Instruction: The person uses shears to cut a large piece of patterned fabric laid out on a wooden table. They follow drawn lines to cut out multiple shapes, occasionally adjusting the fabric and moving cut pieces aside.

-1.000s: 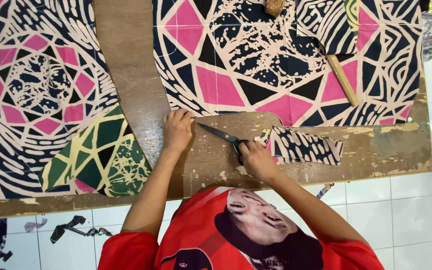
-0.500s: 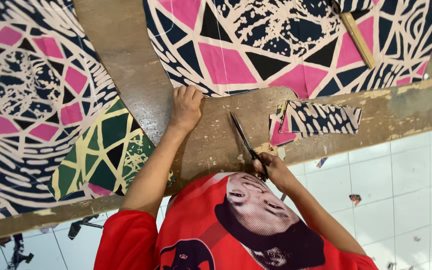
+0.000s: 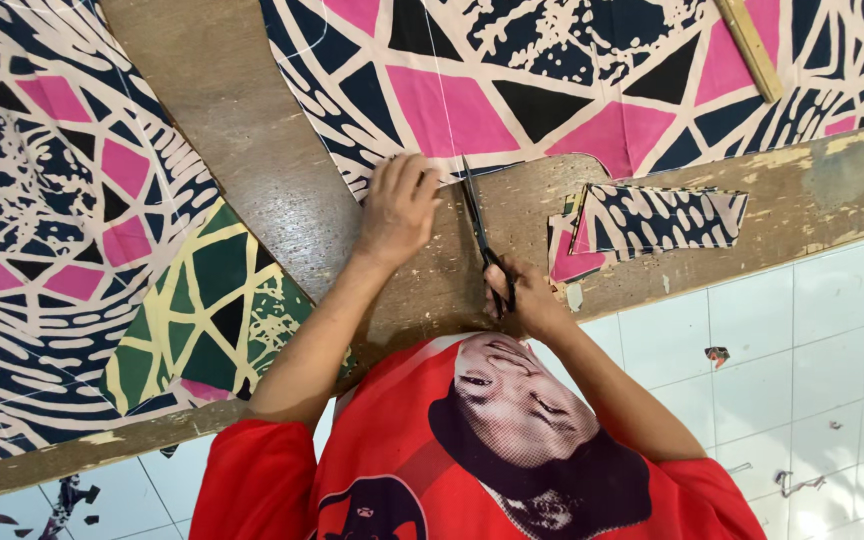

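Nearest the camera was the person's red printed shirt, with both bare forearms reaching away over a worn brown wooden worktop.

The right hand sat close to the worktop's near edge, its fingers closed through the handles of a pair of dark scissors. The scissors' long axis ran almost straight away from the body, handles near, tips far. The blades looked nearly closed, and their tips met the near edge of a large patterned cloth in pink, black and cream.

The left hand lay just left of the blades and further from the body, fingers loosely spread, pressing flat at the cloth's near edge; it held nothing. So the cloth lay directly beyond the scissor tips, and the left hand was the nearer one to the cut line.

To the right of the scissors, near the worktop's near edge, rested a small stack of cut cloth pieces. Toward the left edge lay more patterned cloth, with a green and yellow section on top. At the far right corner sat a wooden stick. White floor tiles showed beyond the worktop's near edge.
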